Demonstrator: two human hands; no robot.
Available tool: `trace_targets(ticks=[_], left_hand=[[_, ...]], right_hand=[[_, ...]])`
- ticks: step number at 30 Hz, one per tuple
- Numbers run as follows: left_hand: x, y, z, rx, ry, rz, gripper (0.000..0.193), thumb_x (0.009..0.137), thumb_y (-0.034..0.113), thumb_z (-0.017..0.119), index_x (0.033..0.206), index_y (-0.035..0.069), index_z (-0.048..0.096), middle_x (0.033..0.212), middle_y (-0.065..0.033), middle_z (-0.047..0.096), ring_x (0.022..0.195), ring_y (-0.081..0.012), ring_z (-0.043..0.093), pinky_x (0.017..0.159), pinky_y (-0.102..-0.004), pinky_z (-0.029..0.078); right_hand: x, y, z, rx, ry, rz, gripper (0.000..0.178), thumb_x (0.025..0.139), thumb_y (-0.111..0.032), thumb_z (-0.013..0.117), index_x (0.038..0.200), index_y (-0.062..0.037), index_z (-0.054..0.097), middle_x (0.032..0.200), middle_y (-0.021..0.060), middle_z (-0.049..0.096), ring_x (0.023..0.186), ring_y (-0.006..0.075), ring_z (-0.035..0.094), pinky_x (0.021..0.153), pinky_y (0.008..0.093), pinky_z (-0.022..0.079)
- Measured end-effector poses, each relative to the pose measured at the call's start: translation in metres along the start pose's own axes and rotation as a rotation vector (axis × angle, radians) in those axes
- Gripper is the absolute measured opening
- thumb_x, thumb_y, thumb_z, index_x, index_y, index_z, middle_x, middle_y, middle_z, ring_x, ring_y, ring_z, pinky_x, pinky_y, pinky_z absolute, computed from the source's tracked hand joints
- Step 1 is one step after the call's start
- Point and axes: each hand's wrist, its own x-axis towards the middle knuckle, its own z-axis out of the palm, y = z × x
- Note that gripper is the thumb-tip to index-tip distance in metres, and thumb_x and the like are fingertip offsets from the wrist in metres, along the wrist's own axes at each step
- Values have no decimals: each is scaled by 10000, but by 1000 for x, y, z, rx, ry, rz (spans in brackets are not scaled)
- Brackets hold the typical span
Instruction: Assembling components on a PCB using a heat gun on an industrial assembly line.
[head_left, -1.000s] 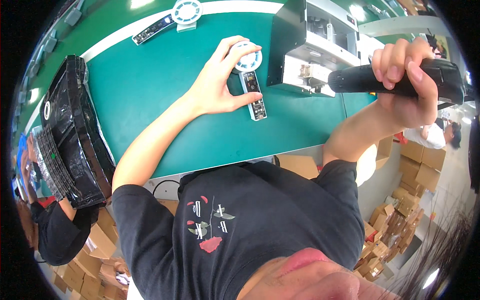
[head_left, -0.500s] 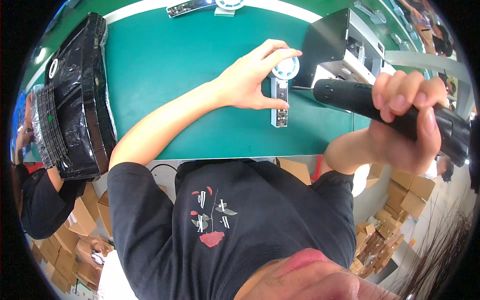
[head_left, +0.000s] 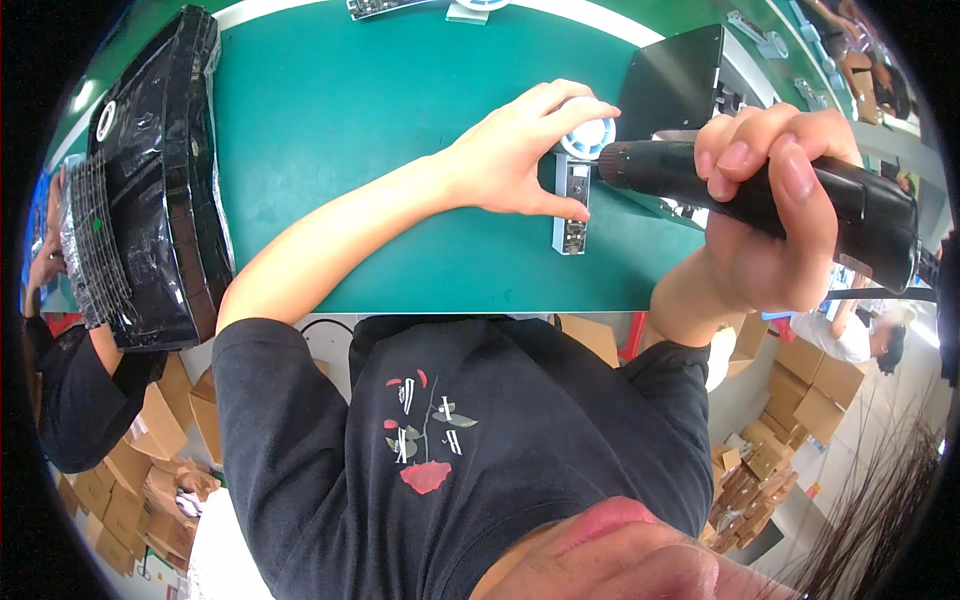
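Observation:
My left hand grips a light-blue handheld fan part on the green tabletop, thumb against its handle and fingers round its round ring head. A narrow dark circuit board lies along the open handle. My right hand is wrapped round a black electric screwdriver, held nearly level. Its front end reaches the neck of the fan part, just below the ring; its bit is barely visible, so I cannot tell whether it touches a screw.
Right of the fan part stands a black and grey machine, partly behind the screwdriver. A black plastic-wrapped bin stands at the left. Another fan part lies at the far edge. Cardboard boxes are stacked on the floor. Other people work at both sides.
The screwdriver in my right hand has moved left, its front end coming up to the neck of the fan part. My left hand keeps its grip on the part.

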Motion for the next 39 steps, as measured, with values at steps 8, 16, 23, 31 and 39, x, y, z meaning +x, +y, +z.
trace_targets(ticks=[8, 16, 23, 31, 39], left_hand=[[0, -5, 1, 32, 10, 36, 894, 636, 308, 900, 1389, 124, 455, 1308, -164, 474, 1208, -356, 486, 1009, -423, 454], [0, -2, 3, 33, 46, 59, 881, 646, 306, 893, 1381, 97, 454, 1315, -175, 476, 1227, -365, 474, 1035, -429, 430], [-2, -2, 2, 39, 3, 42, 876, 657, 317, 889, 1385, 98, 453, 1336, -183, 471, 1242, -369, 466, 1042, -428, 426], [0, -3, 2, 44, 27, 64, 892, 652, 335, 892, 1391, 95, 454, 1330, -191, 474, 1242, -369, 468, 1045, -430, 424], [4, -3, -2, 51, -27, 72, 899, 658, 323, 888, 1403, 101, 437, 1332, -184, 467, 1258, -367, 456, 1058, -438, 415]], right_hand=[[-2, 7, 7, 16, -56, -30, 88, 850, -78, 543, 881, -23, 482, 740, 139, 565, 583, 177, 482, 622, 340, 435], [1, 18, 4, 176, -254, -99, 146, 813, -45, 602, 891, -20, 481, 709, 99, 533, 587, 151, 489, 620, 317, 424], [24, 21, -18, 227, -503, -139, 206, 739, -132, 704, 834, -57, 537, 674, 69, 592, 507, 128, 522, 529, 266, 456], [38, 27, -22, 361, -761, -105, 221, 686, -15, 744, 727, -28, 527, 617, 56, 545, 530, 166, 538, 498, 272, 432], [20, 6, -36, 199, -466, -161, 239, 779, -171, 716, 870, -53, 529, 747, 41, 565, 589, 147, 527, 573, 299, 437]])
